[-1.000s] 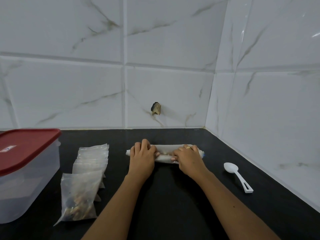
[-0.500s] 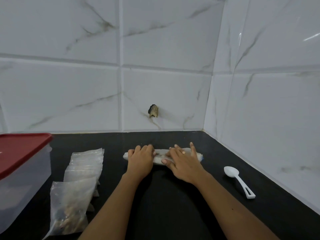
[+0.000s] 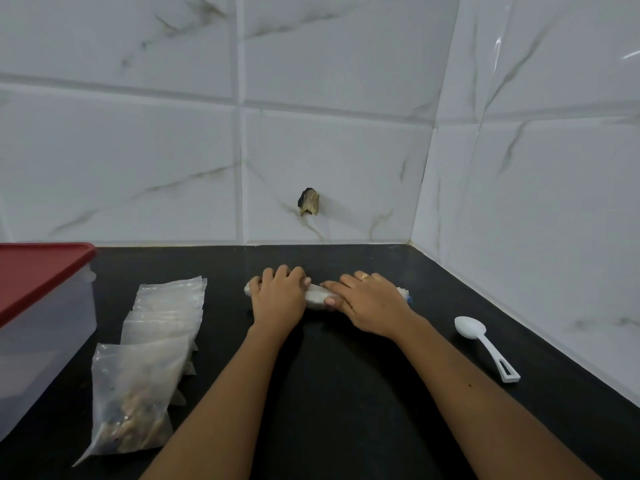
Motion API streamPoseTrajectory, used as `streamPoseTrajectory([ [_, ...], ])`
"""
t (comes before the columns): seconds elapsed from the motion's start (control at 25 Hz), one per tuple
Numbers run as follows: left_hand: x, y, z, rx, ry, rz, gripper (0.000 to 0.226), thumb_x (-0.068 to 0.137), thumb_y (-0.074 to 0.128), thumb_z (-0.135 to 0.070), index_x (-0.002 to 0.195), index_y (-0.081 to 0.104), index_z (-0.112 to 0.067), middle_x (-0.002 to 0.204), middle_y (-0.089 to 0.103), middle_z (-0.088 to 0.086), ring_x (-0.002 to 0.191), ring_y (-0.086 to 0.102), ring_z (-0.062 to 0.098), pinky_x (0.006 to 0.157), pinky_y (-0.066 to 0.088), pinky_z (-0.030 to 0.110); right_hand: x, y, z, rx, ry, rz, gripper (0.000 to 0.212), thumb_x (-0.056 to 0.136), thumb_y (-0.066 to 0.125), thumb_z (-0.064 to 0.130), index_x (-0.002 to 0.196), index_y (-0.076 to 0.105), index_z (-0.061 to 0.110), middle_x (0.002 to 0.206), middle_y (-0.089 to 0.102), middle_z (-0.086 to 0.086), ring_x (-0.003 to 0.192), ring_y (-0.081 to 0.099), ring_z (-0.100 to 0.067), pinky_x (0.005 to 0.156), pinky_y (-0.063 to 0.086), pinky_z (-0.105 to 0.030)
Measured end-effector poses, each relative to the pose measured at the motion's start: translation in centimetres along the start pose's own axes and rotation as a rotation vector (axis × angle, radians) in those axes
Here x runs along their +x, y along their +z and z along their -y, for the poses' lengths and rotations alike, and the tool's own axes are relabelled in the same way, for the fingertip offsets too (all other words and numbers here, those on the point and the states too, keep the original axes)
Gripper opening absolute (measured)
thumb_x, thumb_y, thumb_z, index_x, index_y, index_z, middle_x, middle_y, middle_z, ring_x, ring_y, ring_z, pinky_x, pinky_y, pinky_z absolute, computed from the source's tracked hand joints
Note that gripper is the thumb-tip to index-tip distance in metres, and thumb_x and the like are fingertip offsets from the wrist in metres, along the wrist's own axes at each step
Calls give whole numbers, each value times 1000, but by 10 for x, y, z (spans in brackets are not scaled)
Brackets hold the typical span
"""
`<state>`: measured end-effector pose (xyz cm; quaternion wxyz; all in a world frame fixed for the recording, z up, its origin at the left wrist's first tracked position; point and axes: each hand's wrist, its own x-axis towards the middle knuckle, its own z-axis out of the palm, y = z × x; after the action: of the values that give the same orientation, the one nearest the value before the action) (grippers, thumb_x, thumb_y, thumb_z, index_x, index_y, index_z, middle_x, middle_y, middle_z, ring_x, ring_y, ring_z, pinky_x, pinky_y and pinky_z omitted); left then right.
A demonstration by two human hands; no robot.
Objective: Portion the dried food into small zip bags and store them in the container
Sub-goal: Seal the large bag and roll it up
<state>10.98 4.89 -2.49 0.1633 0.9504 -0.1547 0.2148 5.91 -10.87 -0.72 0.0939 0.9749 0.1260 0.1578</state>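
On the counter (image 3: 346, 393), left hand (image 3: 278, 299) curls fingers (image 3: 282, 273) round the rolled bag (image 3: 316, 295); right hand (image 3: 370, 303) presses it straight-fingered.

Bare counter (image 3: 346, 393) between zip bags (image 3: 162, 327) and spoon (image 3: 485, 344) — container (image 3: 41, 341) walls the left.

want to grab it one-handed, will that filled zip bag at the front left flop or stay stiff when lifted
Probably floppy: the filled zip bag is thin, wrinkled clear film lying slack on the counter. Its contents, bunched at the near end, would likely sag and shift.
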Motion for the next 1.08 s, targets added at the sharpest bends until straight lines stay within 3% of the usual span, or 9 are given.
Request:
streamPoseTrajectory([
  [0.16, -1, -5, 2, -358, -90, -209, 21, 97, 42, -28, 108, 53, -15, 107, 62, 3, 105, 55, 20, 98, 31, 33, 0, -15, 4, 156, 71, 88, 38, 99, 23, 47, 122, 51, 34, 116, 58, 7, 108, 54, -19, 76, 41, -35],
  [0.28, -4, -11, 0, -686, -242, -461, 32, 96, 45, -19, 125, 47, -5, 130, 49, 11, 125, 43, 24, 106, 28, 30, -3, -29, 1, 427, 315, 198, 42, 99, 25, 48, 120, 56, 30, 125, 59, 0, 115, 54, -23, 87, 43, -38],
  [0.36, -11, -17, -10, -976, -401, -321, 42, 97, 42, -21, 135, 36, -4, 140, 37, 12, 131, 36, 25, 108, 28, 32, -8, -40, -5, 724, 528, 237, 45, 99, 30, 45, 131, 51, 22, 138, 51, -6, 125, 48, -26, 102, 38, -40],
  [0.44, -16, -11, -31, -1198, -489, -30, 49, 98, 40, -30, 139, 31, -5, 142, 37, 12, 131, 39, 27, 107, 32, 35, -14, -45, -12, 954, 727, 275, 49, 98, 36, 43, 135, 48, 12, 141, 47, -11, 127, 46, -29, 106, 35, -37],
  [0.56, -32, -5, -72, -1368, -473, 213, 56, 92, 39, -45, 133, 39, -8, 132, 50, 8, 120, 51, 25, 106, 40, 39, -32, -49, -15, 1285, 1005, 245, 48, 93, 49, 43, 112, 62, 0, 113, 65, -20, 101, 63, -32, 100, 46, -43],
  [0.72, -58, -1, -113, -1440, -539, 308, 46, 99, 32, -28, 144, 25, -19, 142, 41, 11, 126, 46, 27, 107, 38, 45, -62, -53, -11, 1611, 1120, 143, 41, 93, 50, 40, 89, 67, 3, 86, 69, -16, 82, 66, -31, 92, 52, -47],
  [0.88, -78, -7, -131, -1432, -582, 315, 48, 97, 34, -16, 144, 28, -23, 141, 42, 11, 124, 47, 27, 106, 39, 45, -94, -63, 4, 1414, 1090, 95, 35, 99, 42, 27, 102, 63, 0, 84, 66, -14, 75, 63, -26, 81, 55, -39],
  [1.0, -88, -12, -137, -1360, -531, 317, 54, 93, 34, -8, 145, 27, -21, 143, 41, 10, 125, 46, 27, 106, 40, 44, -105, -64, 10, 911, 951, 122, 36, 100, 32, 21, 120, 53, -1, 115, 60, -18, 102, 59, -31, 84, 45, -35],
  [1.08, -95, -14, -142, -1329, -500, 333, 59, 89, 34, -4, 145, 26, -21, 144, 39, 8, 127, 45, 28, 106, 40, 44, -113, -61, 7, 832, 894, 84, 38, 99, 30, 19, 120, 53, -3, 123, 56, -21, 115, 53, -34, 90, 42, -34],
])
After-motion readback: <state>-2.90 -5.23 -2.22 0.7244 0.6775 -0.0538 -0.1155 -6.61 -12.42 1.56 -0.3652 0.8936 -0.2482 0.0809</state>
